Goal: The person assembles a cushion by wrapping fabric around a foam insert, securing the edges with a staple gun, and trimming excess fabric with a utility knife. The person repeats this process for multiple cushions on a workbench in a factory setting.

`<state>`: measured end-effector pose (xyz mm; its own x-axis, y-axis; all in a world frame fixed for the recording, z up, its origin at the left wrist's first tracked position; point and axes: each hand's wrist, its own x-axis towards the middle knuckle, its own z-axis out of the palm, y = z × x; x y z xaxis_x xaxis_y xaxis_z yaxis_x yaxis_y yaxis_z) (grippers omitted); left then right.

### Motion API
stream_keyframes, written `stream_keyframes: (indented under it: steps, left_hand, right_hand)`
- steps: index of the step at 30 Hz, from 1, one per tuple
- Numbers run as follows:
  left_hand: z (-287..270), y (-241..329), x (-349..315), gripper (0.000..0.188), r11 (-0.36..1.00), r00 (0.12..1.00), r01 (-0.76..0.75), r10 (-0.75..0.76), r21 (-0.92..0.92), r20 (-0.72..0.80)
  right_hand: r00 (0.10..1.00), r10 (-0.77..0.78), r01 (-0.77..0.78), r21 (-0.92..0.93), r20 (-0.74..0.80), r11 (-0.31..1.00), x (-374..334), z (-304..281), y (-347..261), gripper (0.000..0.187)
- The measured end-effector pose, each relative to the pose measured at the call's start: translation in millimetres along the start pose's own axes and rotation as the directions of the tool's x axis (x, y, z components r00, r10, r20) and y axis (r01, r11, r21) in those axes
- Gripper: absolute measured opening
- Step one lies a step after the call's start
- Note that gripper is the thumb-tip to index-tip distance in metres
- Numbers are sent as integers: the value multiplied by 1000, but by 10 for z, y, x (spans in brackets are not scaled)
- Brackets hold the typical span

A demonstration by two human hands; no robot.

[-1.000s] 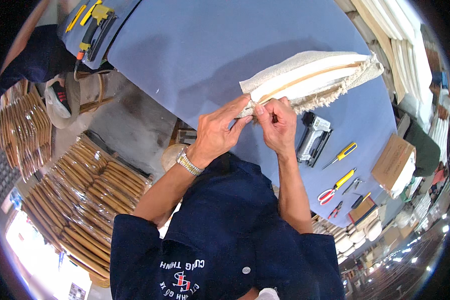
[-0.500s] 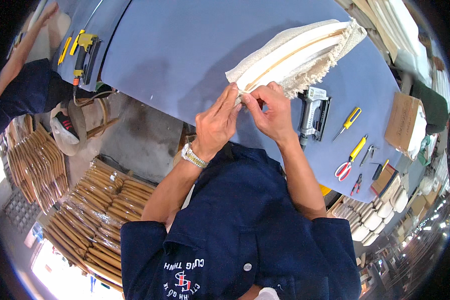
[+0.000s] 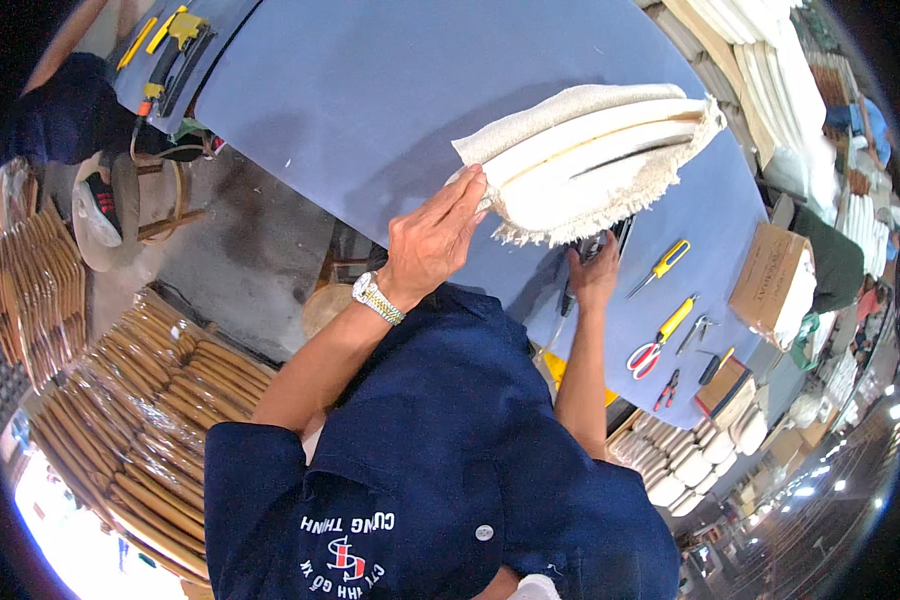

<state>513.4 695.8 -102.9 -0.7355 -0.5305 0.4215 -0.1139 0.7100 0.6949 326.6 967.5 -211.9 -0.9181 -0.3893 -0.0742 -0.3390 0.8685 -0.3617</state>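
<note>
A curved panel with white padding (image 3: 570, 165) and frayed beige fabric along its edges is held up over the blue-grey table (image 3: 370, 120). My left hand (image 3: 435, 235) pinches its near left corner, fingers pressed on the fabric, with a metal watch on the wrist. My right hand (image 3: 596, 272) is closed around a staple gun (image 3: 624, 236) beside the panel's frayed lower edge. The panel covers most of that staple gun, and motion blurs it a little.
To the right lie a yellow screwdriver (image 3: 671, 258), red-handled scissors (image 3: 643, 360), small pliers (image 3: 667, 390) and a cardboard box (image 3: 765, 280). Another staple gun (image 3: 177, 65) rests far left near a co-worker's dark sleeve (image 3: 65, 105). Wrapped wooden pieces (image 3: 140, 420) are stacked lower left.
My right hand has left the panel's corner and moved right and down onto the staple gun. My left hand keeps its pinch, and the panel now hangs over part of the gun.
</note>
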Motion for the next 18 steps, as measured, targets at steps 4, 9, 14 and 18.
stream_keyframes:
  steps: [4, 9, 14, 18]
  left_hand:
    - [-2, 58, -12, 50, 1000, 1000, -8, 8, 18, 8]
    - [26, 26, -75, 51, 1000, 999, -1, 2, 5, -43]
    - [26, 13, -135, 47, 1000, 999, -3, 4, 28, -33]
    - [39, 6, -137, 49, 1000, 999, -23, 24, 20, -46]
  right_hand:
    - [995, 54, -56, -16, -87, 998, 73, 96, 54, 81]
    - [932, 335, -363, 341, 140, 867, 93, -643, 41, 64]
    - [956, 259, -250, 851, 140, 462, -631, -1424, -374, 26]
    - [976, 1, -163, 731, 217, 663, -885, -1815, -1285, 31]
